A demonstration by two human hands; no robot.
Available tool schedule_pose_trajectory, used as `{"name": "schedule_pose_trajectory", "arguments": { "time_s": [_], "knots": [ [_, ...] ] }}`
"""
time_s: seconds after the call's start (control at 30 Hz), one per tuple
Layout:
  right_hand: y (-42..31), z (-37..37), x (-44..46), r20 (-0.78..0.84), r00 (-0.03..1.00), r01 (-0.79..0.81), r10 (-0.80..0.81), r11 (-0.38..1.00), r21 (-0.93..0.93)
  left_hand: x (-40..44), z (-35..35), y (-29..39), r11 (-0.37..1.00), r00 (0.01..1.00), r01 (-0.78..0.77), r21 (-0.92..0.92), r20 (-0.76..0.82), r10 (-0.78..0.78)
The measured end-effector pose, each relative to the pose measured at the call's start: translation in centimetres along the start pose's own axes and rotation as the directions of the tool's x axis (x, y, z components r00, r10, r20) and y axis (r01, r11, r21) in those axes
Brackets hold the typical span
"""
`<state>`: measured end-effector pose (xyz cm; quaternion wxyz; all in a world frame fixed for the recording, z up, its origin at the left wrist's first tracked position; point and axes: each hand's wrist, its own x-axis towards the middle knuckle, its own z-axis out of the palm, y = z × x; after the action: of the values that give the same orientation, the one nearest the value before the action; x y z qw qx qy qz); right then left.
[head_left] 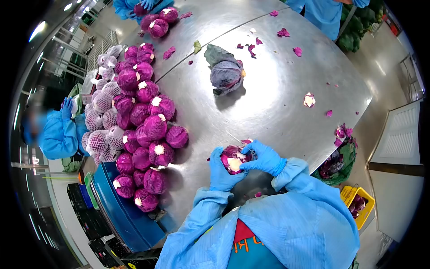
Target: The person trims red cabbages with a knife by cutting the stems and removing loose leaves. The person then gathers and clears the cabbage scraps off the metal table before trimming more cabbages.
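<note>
A red cabbage [234,162] with a pale cut stem end is between my two hands, just above the table's near edge. My left hand [223,175], in a blue glove, wraps round its left and lower side. From the right, my gloved right hand [265,158] closes on the same cabbage, thumb near the cut stem and fingers at the upper edge. A thin line shows just beyond the cabbage; I cannot make out what it is. Farther up the table sits a whole cabbage [226,77] with dull outer leaves.
Trimmed red cabbages [154,127] are piled on the left, beside net-wrapped ones [102,102]. Leaf scraps [283,32] and a cut stem piece [309,100] lie on the metal table [277,121]. A green basket [347,168] and a yellow crate [368,210] stand right. Co-workers [60,132] surround the table.
</note>
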<state>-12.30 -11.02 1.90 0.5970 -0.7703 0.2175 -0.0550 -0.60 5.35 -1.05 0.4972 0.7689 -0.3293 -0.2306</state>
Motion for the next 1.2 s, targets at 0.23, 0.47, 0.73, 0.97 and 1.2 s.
{"name": "schedule_pose_trajectory", "arguments": {
  "time_s": [0.23, 0.47, 0.73, 0.97, 1.2],
  "knots": [
    [1.8, -0.3, 0.8, 0.105, 0.969, -0.245, 0.225, 0.929, 0.279, 0.4, 0.1, 1.5, 0.934, 0.991, -0.134, 0.332, 0.031, 0.132],
    [3.9, 0.2, 0.9, 0.12, 0.968, -0.249, 0.22, 0.902, 0.352, 0.9, 0.2, 2.2, 0.916, 0.979, -0.194, 0.352, 0.012, 0.202],
    [2.8, -1.2, -1.1, 0.202, 0.94, -0.334, 0.276, 0.868, 0.368, 1.4, 0.7, 1.7, 0.943, 0.995, -0.067, 0.325, -0.051, 0.089],
    [5.8, -2.1, -0.7, -0.41, 0.912, -0.154, 0.024, 0.945, -0.289, 1.6, -0.9, 1.9, 0.954, 0.994, -0.066, 0.292, -0.065, 0.088],
    [4.1, 1.0, 2.5, -0.009, 0.993, -0.109, 0.115, 0.964, 0.244, 0.9, 0.3, 4.6, 0.835, 0.989, -0.107, 0.539, -0.025, 0.143]
  ]
}}
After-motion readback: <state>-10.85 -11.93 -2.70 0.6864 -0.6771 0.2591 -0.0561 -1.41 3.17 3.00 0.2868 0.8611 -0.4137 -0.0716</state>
